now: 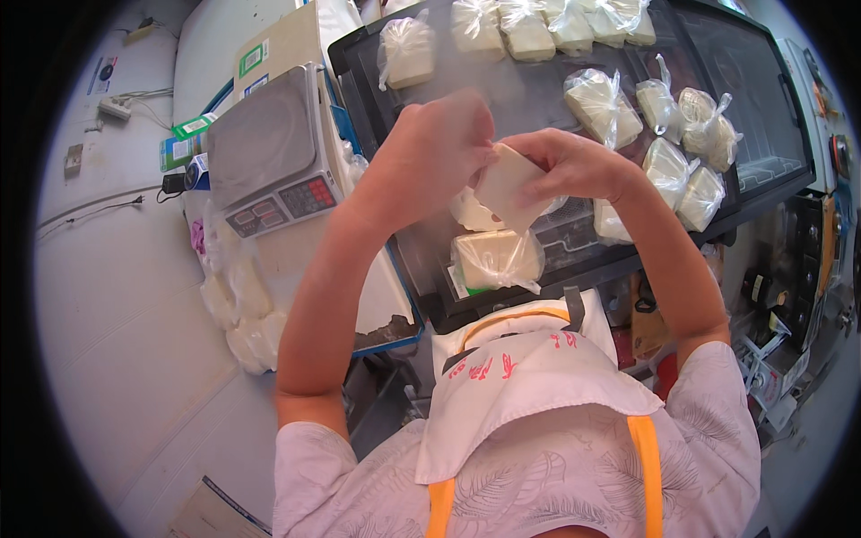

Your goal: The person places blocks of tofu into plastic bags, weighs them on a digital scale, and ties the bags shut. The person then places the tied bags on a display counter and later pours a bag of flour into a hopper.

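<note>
My right hand (572,161) grips a pale, flat square slab (508,185), perhaps stacked dough sheets, with the fingers behind it and the thumb on its face. Curled at the slab's upper left corner, my left hand (444,151) pinches its edge; the palm side is hidden. Below the slab is a partly covered whitish object (472,214) with a small brown spot. Nearer my body, a pale block in a clear plastic bag (499,259) lies on the black-framed glass top (558,259) of a display case.
Several knotted bags of pale blocks (602,107) lie at the right, others (528,30) along the far side. A bag of noodle-like strands (706,124) is among them. At the left stand a digital scale (262,134) and a blue-edged table (380,296); bagged pale goods (249,316) hang beside it.
</note>
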The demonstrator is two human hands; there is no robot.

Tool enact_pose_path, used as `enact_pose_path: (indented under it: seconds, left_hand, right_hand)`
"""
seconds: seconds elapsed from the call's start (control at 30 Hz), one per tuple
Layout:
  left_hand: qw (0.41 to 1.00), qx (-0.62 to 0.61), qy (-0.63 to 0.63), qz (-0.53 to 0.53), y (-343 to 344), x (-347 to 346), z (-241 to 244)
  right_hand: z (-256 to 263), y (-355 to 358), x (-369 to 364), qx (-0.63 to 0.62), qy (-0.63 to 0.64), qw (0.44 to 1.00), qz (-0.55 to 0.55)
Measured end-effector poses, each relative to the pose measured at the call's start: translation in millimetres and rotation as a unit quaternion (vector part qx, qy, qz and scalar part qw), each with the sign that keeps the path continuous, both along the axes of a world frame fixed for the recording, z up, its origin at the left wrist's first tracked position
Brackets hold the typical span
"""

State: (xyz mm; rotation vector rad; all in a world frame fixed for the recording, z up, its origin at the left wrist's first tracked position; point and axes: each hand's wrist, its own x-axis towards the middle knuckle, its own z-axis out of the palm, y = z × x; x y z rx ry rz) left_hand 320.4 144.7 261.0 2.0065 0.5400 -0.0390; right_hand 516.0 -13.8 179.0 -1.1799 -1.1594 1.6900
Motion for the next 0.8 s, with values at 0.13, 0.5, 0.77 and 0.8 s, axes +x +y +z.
enact_pose_path:
  seconds: [0.13,0.5,0.77,0.8]
  left_hand:
    - [0.99,0.066,-0.033,0.123,15,-11,-44]
    - [0.884,-0.242,-0.032,0.4,-40,-51,-173]
    - [0.808,-0.366,-0.139,0.44,-66,-72,-163]
    - [0.804,-0.366,-0.144,0.445,-66,-74,-166]
  right_hand:
    - [-27,4,-8,-0.084,0.016,0.993,-0.077]
    - [-143,-1,-88,-0.14,-0.377,0.879,-0.258]
    - [-213,-11,-113,-0.28,-0.004,0.902,-0.329]
    - [-211,-5,-117,-0.297,-0.012,0.892,-0.342]
